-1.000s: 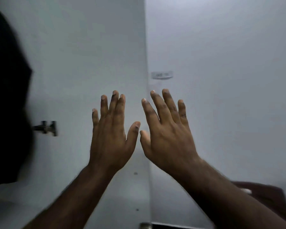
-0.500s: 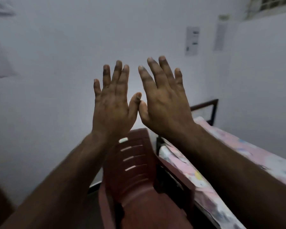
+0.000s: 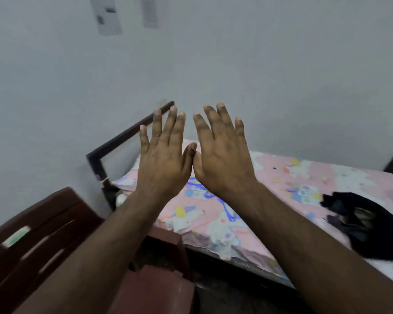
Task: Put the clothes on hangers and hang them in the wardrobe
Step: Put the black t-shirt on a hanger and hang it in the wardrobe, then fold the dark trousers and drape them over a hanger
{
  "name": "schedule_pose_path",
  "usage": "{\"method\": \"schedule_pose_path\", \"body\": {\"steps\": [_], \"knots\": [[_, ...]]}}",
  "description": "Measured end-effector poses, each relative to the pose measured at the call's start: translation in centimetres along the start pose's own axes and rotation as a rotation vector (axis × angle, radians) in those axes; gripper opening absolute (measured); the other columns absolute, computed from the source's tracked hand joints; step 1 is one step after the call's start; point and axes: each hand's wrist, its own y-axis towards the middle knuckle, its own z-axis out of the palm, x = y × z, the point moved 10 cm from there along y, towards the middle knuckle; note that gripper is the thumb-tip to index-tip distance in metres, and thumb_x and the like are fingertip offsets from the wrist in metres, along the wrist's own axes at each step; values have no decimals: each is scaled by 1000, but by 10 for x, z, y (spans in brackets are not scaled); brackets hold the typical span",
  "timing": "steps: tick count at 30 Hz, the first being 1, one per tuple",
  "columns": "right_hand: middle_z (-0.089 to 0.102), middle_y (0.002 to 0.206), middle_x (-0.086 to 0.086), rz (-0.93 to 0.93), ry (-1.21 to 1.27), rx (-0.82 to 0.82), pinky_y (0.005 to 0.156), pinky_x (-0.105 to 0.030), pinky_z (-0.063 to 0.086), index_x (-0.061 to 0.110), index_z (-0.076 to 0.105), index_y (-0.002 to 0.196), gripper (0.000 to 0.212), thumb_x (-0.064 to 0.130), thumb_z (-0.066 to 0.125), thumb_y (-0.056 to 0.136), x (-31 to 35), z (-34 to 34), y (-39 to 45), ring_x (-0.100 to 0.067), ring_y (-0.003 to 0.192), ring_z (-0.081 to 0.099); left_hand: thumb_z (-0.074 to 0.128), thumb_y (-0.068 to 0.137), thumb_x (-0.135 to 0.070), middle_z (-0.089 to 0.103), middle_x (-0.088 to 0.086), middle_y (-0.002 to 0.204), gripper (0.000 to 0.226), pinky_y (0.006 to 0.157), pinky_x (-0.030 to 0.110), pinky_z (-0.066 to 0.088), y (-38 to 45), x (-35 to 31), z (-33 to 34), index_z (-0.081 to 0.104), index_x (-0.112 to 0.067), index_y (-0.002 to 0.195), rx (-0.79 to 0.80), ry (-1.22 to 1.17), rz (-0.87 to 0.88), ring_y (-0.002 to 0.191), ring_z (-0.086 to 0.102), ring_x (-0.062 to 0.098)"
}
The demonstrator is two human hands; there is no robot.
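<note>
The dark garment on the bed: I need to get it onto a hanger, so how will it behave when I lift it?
The dark garment lies crumpled in soft folds on the bed, so it will probably go limp and drape from wherever it is gripped. It looks like thin cloth, likely light. Both the left hand and the right hand are free to spread it.

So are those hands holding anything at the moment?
Nothing. The left hand and right hand are raised with straight fingers; the dark garment lies untouched on the bed.
</note>
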Motion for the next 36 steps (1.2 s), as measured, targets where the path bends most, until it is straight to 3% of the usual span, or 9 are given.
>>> {"method": "schedule_pose_path", "body": {"steps": [17,24,27,31,36], "knots": [[40,155,-14,464,-300,251,118,-59,24,9,44,146,60,23,54,89,-342,36,-98,-33,149,28,25,102,-47,22,4,166,65,122,60,12,62,-253,289,29,-14,157,338,-343,233,155,10,27],[40,155,-15,608,-341,348,116,-60,28,9,46,146,58,27,30,92,-465,47,-137,-34,148,29,18,100,-47,20,5,167,68,122,57,8,75,-353,388,28,-12,157,448,-399,299,155,8,27],[31,161,-14,666,-339,437,119,-60,20,11,37,152,58,25,39,95,-513,61,-155,-33,152,19,17,101,-48,21,5,166,68,122,58,10,77,-385,433,28,-13,157,510,-398,336,155,8,28],[9,167,-10,754,-299,576,123,-56,5,15,16,159,61,28,35,103,-577,87,-178,-28,155,-2,20,102,-49,23,6,166,67,121,57,11,82,-419,506,30,-13,157,585,-377,362,155,12,29],[6,168,-8,856,-308,655,124,-55,4,17,13,159,59,32,32,105,-658,113,-195,-27,155,-4,7,98,-52,15,6,167,74,122,56,6,94,-475,585,22,-14,159,708,-377,418,156,5,29]]}}
